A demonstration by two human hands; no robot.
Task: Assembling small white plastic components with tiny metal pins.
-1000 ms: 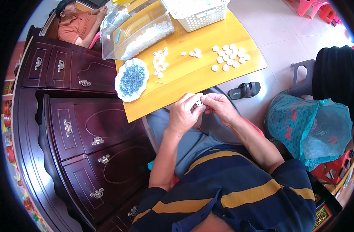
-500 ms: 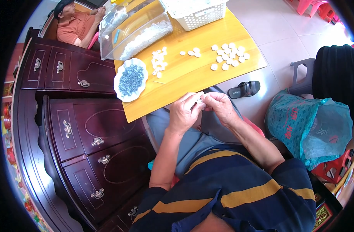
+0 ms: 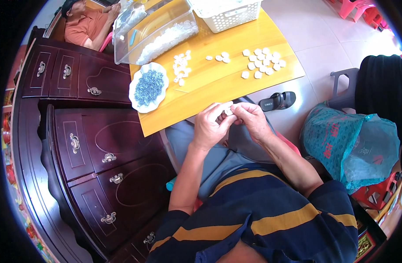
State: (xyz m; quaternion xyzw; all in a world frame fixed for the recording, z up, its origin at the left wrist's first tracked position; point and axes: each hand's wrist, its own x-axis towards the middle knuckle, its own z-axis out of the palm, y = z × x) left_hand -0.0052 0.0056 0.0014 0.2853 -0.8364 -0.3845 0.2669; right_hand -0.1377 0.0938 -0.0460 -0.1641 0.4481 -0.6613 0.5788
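Note:
My left hand (image 3: 211,125) and my right hand (image 3: 251,121) meet just off the near edge of the yellow table (image 3: 201,105), above my lap. Between their fingertips is a small white plastic piece (image 3: 228,111), partly covered by the fingers. The left hand has it pinched between thumb and fingers, while the right thumb and forefinger press at its right side. Beyond the hands, similar round white pieces (image 3: 262,62) lie grouped at the table's right. Smaller white parts (image 3: 181,69) are spread further left, beside a scalloped white dish (image 3: 133,95) holding many thin blue-grey bits (image 3: 149,88).
A clear bin (image 3: 122,49) of translucent pieces and a white perforated basket (image 3: 236,21) stand at the table's far side. Dark wooden drawers (image 3: 122,136) flank my left. A teal plastic bag (image 3: 328,140) and black sandals (image 3: 277,101) are right. Another person (image 3: 89,26) sits far left.
The white piece has turned between my fingertips and shows more of its face. My right fingers have shifted slightly against it. The other things on the table look the same.

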